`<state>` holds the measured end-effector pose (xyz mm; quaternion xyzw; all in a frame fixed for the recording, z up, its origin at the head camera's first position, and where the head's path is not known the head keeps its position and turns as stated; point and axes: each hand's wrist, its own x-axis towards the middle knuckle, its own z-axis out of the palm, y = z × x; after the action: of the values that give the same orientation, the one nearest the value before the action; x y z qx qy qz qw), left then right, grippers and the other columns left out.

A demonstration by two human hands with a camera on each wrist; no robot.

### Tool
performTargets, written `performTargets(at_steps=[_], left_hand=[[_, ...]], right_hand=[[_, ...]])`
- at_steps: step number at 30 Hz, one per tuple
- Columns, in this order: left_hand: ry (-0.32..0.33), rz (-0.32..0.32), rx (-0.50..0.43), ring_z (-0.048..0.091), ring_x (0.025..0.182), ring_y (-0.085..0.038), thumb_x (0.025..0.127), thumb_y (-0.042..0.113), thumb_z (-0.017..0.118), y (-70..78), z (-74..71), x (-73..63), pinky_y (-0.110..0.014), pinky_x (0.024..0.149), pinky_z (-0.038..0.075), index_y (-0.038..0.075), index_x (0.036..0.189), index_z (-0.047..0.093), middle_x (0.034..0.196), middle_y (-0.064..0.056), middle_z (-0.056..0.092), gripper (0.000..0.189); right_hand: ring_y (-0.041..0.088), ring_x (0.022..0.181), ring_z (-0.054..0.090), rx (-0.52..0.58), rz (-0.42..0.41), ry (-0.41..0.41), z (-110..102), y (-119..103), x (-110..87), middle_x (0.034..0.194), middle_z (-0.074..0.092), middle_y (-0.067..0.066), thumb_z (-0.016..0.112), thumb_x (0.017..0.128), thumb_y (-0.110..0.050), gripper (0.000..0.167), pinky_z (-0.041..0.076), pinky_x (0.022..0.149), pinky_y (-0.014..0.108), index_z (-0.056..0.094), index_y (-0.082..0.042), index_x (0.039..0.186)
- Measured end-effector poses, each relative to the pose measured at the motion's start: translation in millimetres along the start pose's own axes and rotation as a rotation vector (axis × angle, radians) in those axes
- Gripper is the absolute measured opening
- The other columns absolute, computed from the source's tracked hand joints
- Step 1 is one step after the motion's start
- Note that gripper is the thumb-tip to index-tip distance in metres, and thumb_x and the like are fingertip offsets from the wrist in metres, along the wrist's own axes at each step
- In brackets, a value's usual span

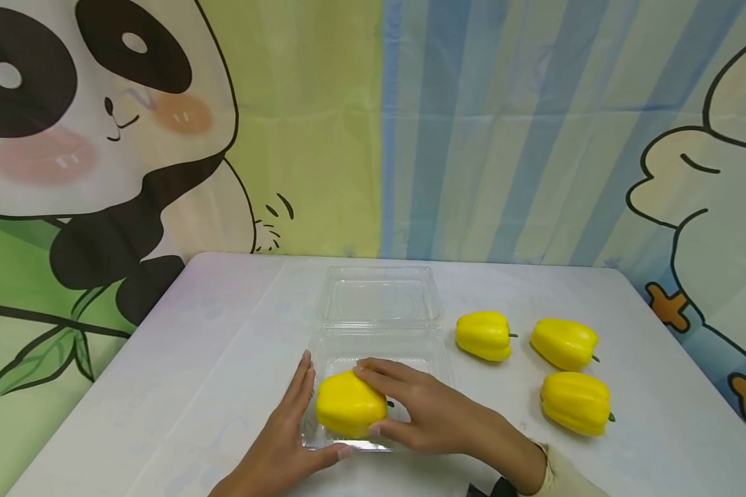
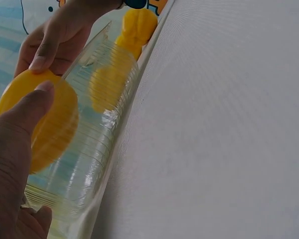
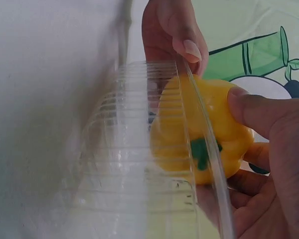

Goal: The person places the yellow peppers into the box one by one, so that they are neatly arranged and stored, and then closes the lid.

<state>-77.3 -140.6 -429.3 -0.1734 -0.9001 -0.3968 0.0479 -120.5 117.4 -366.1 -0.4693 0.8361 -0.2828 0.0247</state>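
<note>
In the head view, a yellow bell pepper (image 1: 350, 406) with a green stem is in the left front part of a clear plastic clamshell box (image 1: 423, 352), below its rim in part. My right hand (image 1: 435, 407) grips this pepper from the right, thumb at the front and fingers over the top; in the right wrist view, the green stem (image 3: 203, 152) shows through the box wall. My left hand (image 1: 282, 435) is at the box's left side, its fingers straight and thumb spread along the front edge. From the left wrist, its thumb (image 2: 32, 107) overlaps the pepper.
The box's lid (image 1: 379, 298) lies folded back, away from me. To the right on the white table (image 1: 180, 414) lie three more yellow bell peppers: one nearest the box (image 1: 481, 336), one farther right (image 1: 562, 343), one in front (image 1: 575, 404). A printed curtain (image 1: 323, 138) hangs behind the table.
</note>
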Motion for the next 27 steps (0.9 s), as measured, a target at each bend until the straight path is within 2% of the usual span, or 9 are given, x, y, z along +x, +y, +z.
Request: performTargets(at_steps=[7, 13, 19, 27], left_hand=[[0.001, 0.002, -0.007, 0.016, 0.145, -0.029, 0.071, 0.065, 0.074, -0.2, -0.2, -0.6, -0.047, 0.105, 0.028, -0.003, 0.152, 0.019, 0.163, -0.003, 0.001, 0.120], [0.004, 0.023, -0.007, 0.017, 0.145, -0.029, 0.072, 0.062, 0.076, -1.1, -0.3, -1.2, -0.047, 0.105, 0.028, -0.005, 0.152, 0.019, 0.163, -0.004, 0.001, 0.118], [0.010, 0.031, -0.003, 0.018, 0.144, -0.028, 0.072, 0.063, 0.075, -2.5, -0.2, -1.1, -0.044, 0.104, 0.028, -0.006, 0.151, 0.021, 0.163, -0.003, 0.000, 0.118], [0.001, 0.029, -0.015, 0.016, 0.144, -0.030, 0.071, 0.061, 0.077, -2.4, -0.5, -0.1, -0.045, 0.104, 0.029, -0.007, 0.151, 0.020, 0.163, -0.005, -0.001, 0.119]], right_hand=[[0.019, 0.136, 0.039, -0.026, 0.012, -0.042, 6, 1, 7.0, 0.154, 0.034, 0.003, 0.057, 0.097, -0.042, 0.066, 0.041, 0.105, 0.038, 0.034, -0.014, 0.152], [0.019, 0.136, 0.039, -0.036, -0.003, -0.043, 13, 4, 11.3, 0.154, 0.034, 0.005, 0.056, 0.097, -0.046, 0.068, 0.041, 0.104, 0.037, 0.035, -0.013, 0.152], [0.020, 0.135, 0.041, -0.005, -0.004, -0.047, 20, 9, 13.8, 0.152, 0.036, 0.007, 0.054, 0.096, -0.050, 0.070, 0.042, 0.103, 0.037, 0.034, -0.012, 0.152], [0.018, 0.134, 0.041, 0.023, 0.012, -0.052, 23, 13, 14.5, 0.151, 0.038, 0.006, 0.047, 0.100, -0.050, 0.066, 0.041, 0.104, 0.038, 0.036, -0.009, 0.151]])
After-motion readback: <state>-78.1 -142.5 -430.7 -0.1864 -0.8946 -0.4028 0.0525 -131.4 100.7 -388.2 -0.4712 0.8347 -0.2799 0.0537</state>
